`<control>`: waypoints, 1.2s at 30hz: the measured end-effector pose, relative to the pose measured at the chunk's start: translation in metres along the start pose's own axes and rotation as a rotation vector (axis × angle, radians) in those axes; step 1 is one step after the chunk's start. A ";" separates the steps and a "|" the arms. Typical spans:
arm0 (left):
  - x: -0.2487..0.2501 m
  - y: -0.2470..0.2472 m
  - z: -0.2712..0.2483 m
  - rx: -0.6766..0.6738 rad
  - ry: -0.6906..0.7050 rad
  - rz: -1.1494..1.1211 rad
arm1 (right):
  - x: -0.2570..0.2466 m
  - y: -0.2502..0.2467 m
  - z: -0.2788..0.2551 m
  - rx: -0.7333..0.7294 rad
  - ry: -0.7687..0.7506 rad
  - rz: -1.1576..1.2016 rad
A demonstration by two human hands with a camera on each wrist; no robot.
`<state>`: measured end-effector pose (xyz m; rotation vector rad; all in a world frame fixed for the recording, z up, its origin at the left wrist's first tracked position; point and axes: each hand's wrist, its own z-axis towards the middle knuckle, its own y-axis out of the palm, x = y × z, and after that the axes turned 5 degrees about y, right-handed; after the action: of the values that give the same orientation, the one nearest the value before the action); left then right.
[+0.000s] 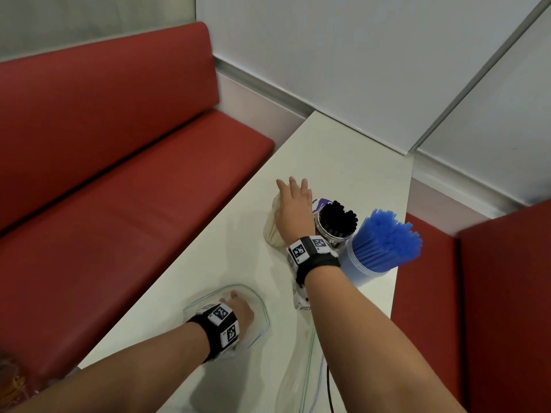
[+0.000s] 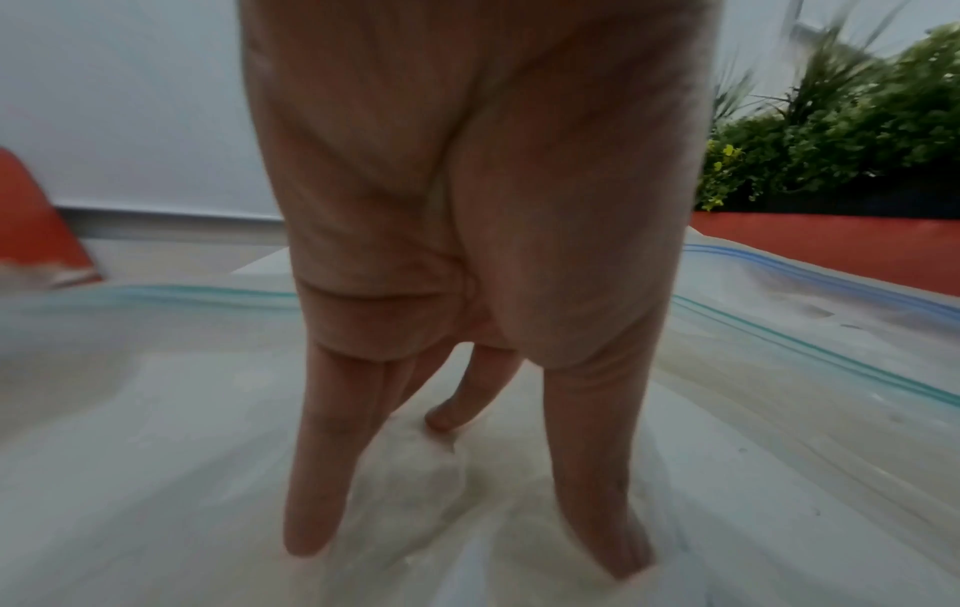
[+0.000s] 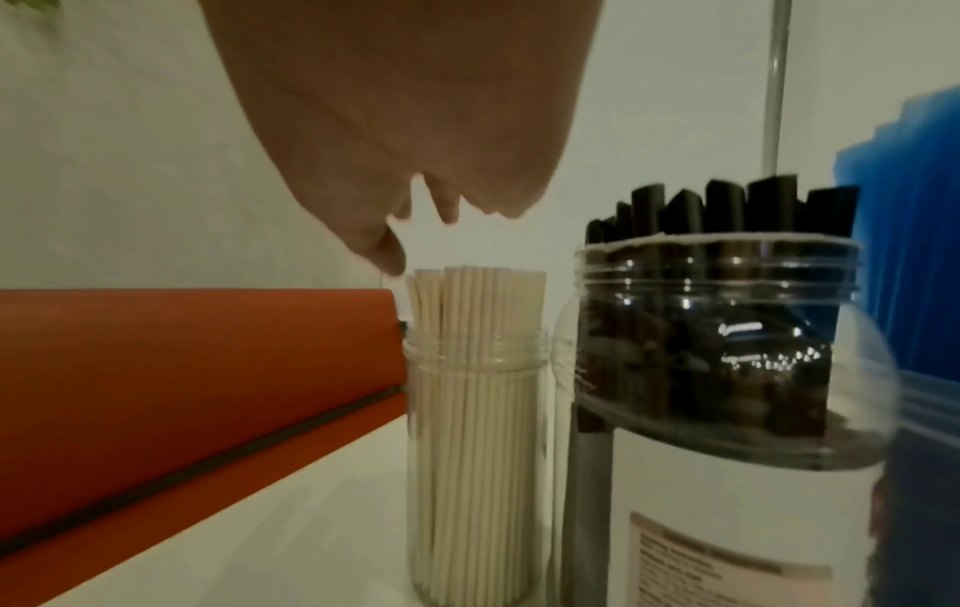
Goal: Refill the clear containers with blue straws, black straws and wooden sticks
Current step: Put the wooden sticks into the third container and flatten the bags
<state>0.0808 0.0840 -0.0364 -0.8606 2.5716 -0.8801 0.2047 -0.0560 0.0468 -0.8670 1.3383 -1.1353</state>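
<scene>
A white tabletop carries three clear containers in a row. At the far left, a narrow clear jar is packed with upright pale wooden sticks. Beside it stands a wider clear jar of black straws, then a clear tub of blue straws on the right. The right hand, fingers spread and holding nothing, hovers directly above the stick tips, so the sticks' long axis points straight up at its palm. The left hand, fingers straight, presses flat on a clear zip-top plastic bag at the tabletop's near left, well apart from the jars.
</scene>
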 end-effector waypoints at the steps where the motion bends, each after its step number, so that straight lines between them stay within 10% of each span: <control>1: -0.003 0.001 -0.002 0.004 -0.019 -0.077 | -0.007 -0.001 -0.009 0.105 -0.017 0.128; 4: -0.010 0.006 -0.004 0.027 -0.031 -0.198 | -0.024 0.008 -0.048 0.096 0.068 0.413; 8: -0.021 0.020 -0.005 0.098 -0.031 -0.368 | -0.024 0.062 -0.113 -0.614 0.428 0.130; 11: -0.025 0.037 -0.006 0.152 -0.020 -0.395 | -0.018 0.094 -0.155 -0.756 0.603 0.164; 21: -0.049 0.057 -0.026 0.078 -0.040 -0.535 | -0.014 0.052 -0.130 -0.435 0.717 0.431; 26: -0.064 0.022 -0.046 0.240 0.003 -0.646 | -0.030 0.032 -0.129 -0.602 0.680 0.474; 36: -0.076 -0.053 -0.079 -0.009 0.035 -0.557 | -0.014 -0.025 -0.115 0.029 0.746 0.460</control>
<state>0.1293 0.1340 0.0637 -1.6183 2.3920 -1.0259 0.0899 -0.0336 0.0650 -0.0618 1.9879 -1.1372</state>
